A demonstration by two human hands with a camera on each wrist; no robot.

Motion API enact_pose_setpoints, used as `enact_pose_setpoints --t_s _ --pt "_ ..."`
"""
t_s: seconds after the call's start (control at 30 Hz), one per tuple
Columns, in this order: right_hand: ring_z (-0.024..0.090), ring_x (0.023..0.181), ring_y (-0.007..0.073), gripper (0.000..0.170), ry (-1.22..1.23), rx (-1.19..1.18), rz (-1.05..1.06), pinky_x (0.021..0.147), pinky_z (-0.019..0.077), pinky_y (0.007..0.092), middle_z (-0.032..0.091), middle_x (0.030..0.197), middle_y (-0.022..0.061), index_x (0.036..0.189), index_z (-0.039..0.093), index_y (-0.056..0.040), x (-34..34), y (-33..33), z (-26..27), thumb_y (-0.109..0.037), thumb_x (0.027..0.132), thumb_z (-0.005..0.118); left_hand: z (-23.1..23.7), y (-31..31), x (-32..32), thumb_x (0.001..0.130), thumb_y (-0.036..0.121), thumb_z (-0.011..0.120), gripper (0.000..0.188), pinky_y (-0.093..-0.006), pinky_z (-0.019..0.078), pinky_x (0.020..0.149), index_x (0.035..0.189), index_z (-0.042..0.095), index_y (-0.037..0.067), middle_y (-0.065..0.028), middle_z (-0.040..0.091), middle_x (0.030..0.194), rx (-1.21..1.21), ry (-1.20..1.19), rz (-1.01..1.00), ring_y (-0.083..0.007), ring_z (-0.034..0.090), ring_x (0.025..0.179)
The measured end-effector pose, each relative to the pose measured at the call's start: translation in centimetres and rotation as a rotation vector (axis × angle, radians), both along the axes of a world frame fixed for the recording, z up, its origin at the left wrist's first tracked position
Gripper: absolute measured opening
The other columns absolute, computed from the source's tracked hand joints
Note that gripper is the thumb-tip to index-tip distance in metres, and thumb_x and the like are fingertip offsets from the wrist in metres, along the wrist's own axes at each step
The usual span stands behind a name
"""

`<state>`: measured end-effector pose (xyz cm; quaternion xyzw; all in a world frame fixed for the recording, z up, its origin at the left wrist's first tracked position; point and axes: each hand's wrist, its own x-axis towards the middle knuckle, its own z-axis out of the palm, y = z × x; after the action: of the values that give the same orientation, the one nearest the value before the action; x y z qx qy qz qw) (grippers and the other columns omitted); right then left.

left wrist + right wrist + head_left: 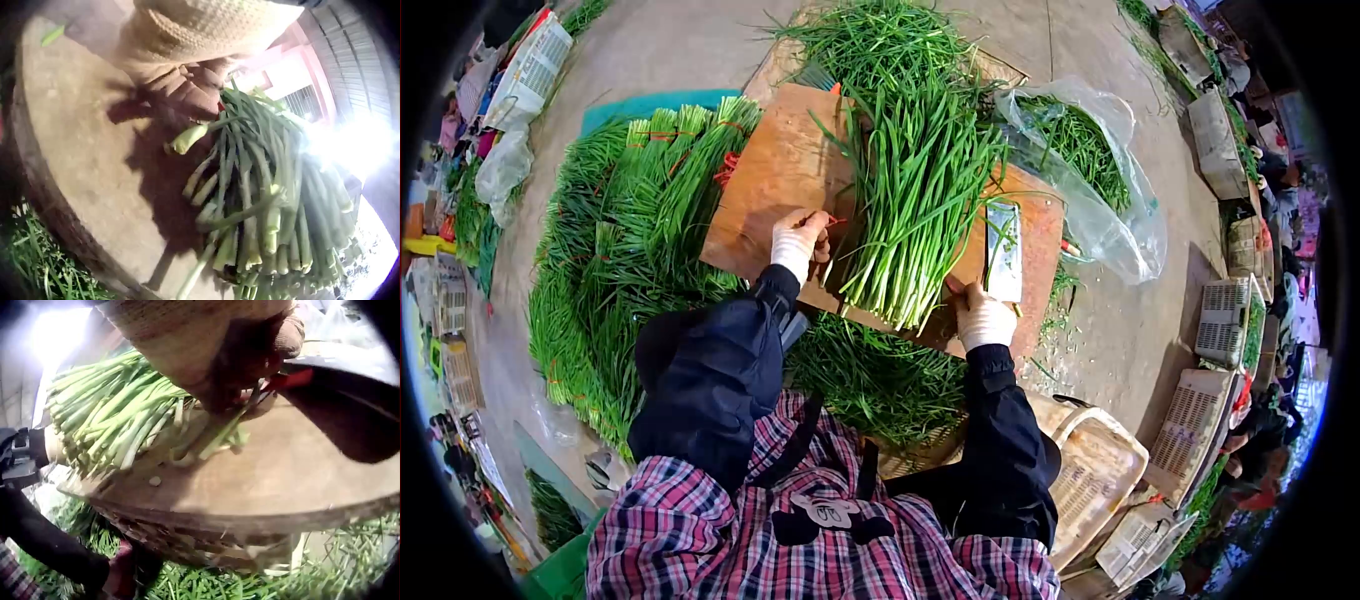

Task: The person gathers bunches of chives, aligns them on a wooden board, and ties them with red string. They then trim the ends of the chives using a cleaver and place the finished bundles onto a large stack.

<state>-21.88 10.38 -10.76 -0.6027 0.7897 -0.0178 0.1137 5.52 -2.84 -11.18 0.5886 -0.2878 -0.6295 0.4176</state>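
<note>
Across the wooden board (788, 145), garlic chives (922, 175) are laid stems-nearest, seemingly for reach, a red tie (836, 220) is pinched by the left hand (801, 236), and the grip of the right hand (983, 314) cannot be told.

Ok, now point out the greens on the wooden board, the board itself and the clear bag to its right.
Greens (915, 190): head view, middle of the leafy bunch.
Wooden board (782, 155): head view, bare wood left of the greens.
Clear bag (1135, 245): head view, plastic at its lower right.
</note>
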Motion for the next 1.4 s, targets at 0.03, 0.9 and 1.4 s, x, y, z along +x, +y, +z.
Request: enact_pose_setpoints --t_s 0.03,0.9,1.4 --pt "0.064 0.068 0.0307 0.022 0.021 0.014 0.041 0.06 0.0489 0.0416 0.065 0.072 0.0114 0.09 0.059 -0.013 -0.4 -0.1 -0.3 -0.031 0.079 0.063 -0.1 0.5 0.1 0.083 0.016 0.064 0.013 -0.0269 0.0439 0.039 0.081 0.059 0.004 -0.0031 0.053 0.061 0.0 0.039 0.029 -0.0135 0.052 0.044" --pt "0.061 0.08 0.0335 0.016 -0.033 -0.113 0.192 0.067 0.0507 0.0447 0.06 0.086 0.0144 0.083 0.059 -0.0075 -1.0 -1.5 0.2 -0.017 0.072 0.065 0.1 1.2 0.6 0.085 0.014 0.063 0.008 -0.0228 0.0377 0.045 0.087 0.065 0.006 0.0012 0.057 0.066 -0.103 -0.254 -0.167 -0.007 0.046 0.05" --pt "0.063 0.061 0.0168 0.009 -1.918 -0.072 -0.531 0.042 0.0457 0.0238 0.065 0.079 0.0091 0.093 0.06 -0.0043 -2.7 -0.5 1.8 -0.008 0.085 0.06 -0.2 2.3 0.3 0.082 0.016 0.069 0.011 -0.0236 0.0469 0.058 0.089 0.066 0.009 0.0005 0.064 0.085 -0.008 0.048 -0.053 -0.0087 0.058 0.07"
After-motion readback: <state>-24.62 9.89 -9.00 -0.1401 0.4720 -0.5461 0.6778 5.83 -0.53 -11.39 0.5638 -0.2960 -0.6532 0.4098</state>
